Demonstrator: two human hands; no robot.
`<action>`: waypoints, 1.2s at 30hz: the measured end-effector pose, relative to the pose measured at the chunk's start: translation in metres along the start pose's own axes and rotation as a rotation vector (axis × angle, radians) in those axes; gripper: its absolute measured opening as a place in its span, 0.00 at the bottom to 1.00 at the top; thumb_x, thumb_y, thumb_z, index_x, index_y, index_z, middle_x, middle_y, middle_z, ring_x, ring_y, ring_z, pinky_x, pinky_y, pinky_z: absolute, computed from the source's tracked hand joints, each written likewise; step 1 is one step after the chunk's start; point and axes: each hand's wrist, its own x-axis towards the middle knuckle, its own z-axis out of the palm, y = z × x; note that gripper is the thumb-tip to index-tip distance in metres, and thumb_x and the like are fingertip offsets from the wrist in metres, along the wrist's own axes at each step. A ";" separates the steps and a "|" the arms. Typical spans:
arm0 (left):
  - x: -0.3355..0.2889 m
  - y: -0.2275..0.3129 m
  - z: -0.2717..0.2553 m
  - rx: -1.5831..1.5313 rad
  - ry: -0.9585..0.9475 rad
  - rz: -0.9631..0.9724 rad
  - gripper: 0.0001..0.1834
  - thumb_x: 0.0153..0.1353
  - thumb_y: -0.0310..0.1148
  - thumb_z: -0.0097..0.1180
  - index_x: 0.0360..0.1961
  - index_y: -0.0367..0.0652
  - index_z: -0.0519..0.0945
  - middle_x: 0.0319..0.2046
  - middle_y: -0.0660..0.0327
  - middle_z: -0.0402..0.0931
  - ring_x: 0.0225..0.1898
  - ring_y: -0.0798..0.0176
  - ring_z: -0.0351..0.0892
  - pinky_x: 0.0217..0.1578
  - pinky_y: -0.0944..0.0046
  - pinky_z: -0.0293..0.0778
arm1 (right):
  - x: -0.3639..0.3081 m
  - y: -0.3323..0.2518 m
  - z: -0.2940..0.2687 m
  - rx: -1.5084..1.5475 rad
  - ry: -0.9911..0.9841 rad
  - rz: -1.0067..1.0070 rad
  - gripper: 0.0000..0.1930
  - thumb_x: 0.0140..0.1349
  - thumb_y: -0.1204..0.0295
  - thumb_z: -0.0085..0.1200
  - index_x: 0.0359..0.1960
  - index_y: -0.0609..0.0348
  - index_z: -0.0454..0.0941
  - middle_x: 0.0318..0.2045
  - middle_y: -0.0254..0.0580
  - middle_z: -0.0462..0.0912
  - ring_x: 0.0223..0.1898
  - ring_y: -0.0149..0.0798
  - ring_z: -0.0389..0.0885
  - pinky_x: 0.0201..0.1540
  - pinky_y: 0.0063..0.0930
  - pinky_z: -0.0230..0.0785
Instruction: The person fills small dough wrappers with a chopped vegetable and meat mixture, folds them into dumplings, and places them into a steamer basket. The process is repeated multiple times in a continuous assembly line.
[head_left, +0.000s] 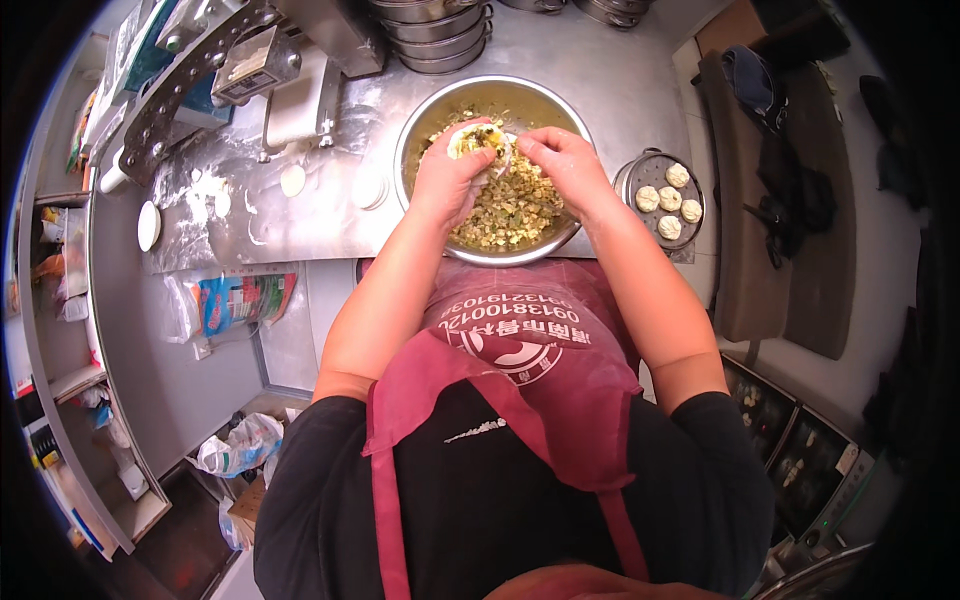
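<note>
My left hand [448,178] cups a round dough wrapper [492,137] with yellow and green filling in it. The fingers and thumb of my right hand [568,170] pinch at the wrapper's right edge. Both hands are above a large metal bowl [535,100] of chopped filling [508,208], which looks like egg and greens. To the right of the bowl, several pleated buns [669,198] sit on a round dark steamer tray [652,172]. Left of it lie what looks like a small stack of pale dough rounds [370,188] and a single flat round [293,180].
Loose flour [205,205] covers the left part of the metal table [330,235]. A dough machine [255,65] stands at the back left, with stacked metal steamers [436,35] behind the bowl. A small white dish [149,226] is near the left edge. A brown bench [745,230] stands at right.
</note>
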 end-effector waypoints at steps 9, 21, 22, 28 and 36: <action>-0.004 0.005 0.001 -0.061 -0.017 -0.097 0.21 0.57 0.17 0.54 0.53 0.33 0.72 0.45 0.53 0.76 0.45 0.59 0.79 0.46 0.61 0.79 | -0.003 0.009 0.012 0.074 -0.063 -0.081 0.07 0.59 0.74 0.60 0.36 0.63 0.78 0.30 0.32 0.79 0.31 0.25 0.74 0.35 0.19 0.67; -0.010 0.020 -0.001 0.138 -0.103 -0.183 0.24 0.58 0.17 0.53 0.57 0.34 0.72 0.44 0.55 0.77 0.40 0.66 0.79 0.41 0.69 0.78 | -0.008 -0.005 0.012 -0.074 -0.102 -0.124 0.05 0.61 0.76 0.56 0.38 0.63 0.76 0.30 0.32 0.78 0.30 0.23 0.72 0.34 0.17 0.66; -0.011 0.022 0.001 0.147 -0.107 -0.194 0.25 0.58 0.17 0.53 0.58 0.35 0.71 0.44 0.56 0.77 0.40 0.67 0.79 0.41 0.70 0.78 | -0.008 -0.003 0.012 -0.148 -0.081 -0.179 0.06 0.61 0.76 0.56 0.38 0.63 0.76 0.30 0.33 0.78 0.31 0.23 0.73 0.35 0.17 0.67; -0.013 0.024 0.002 0.237 -0.120 -0.191 0.29 0.56 0.16 0.53 0.61 0.35 0.69 0.44 0.58 0.77 0.38 0.70 0.78 0.38 0.72 0.76 | -0.014 -0.016 0.012 -0.179 -0.078 -0.160 0.10 0.58 0.69 0.59 0.38 0.61 0.78 0.32 0.37 0.82 0.33 0.29 0.77 0.39 0.26 0.70; -0.013 0.032 0.003 0.284 -0.151 -0.283 0.30 0.54 0.18 0.52 0.62 0.34 0.69 0.47 0.57 0.76 0.41 0.69 0.77 0.40 0.71 0.75 | -0.021 -0.020 0.013 -0.419 -0.047 -0.345 0.08 0.61 0.71 0.58 0.38 0.61 0.78 0.31 0.32 0.80 0.33 0.26 0.76 0.39 0.22 0.69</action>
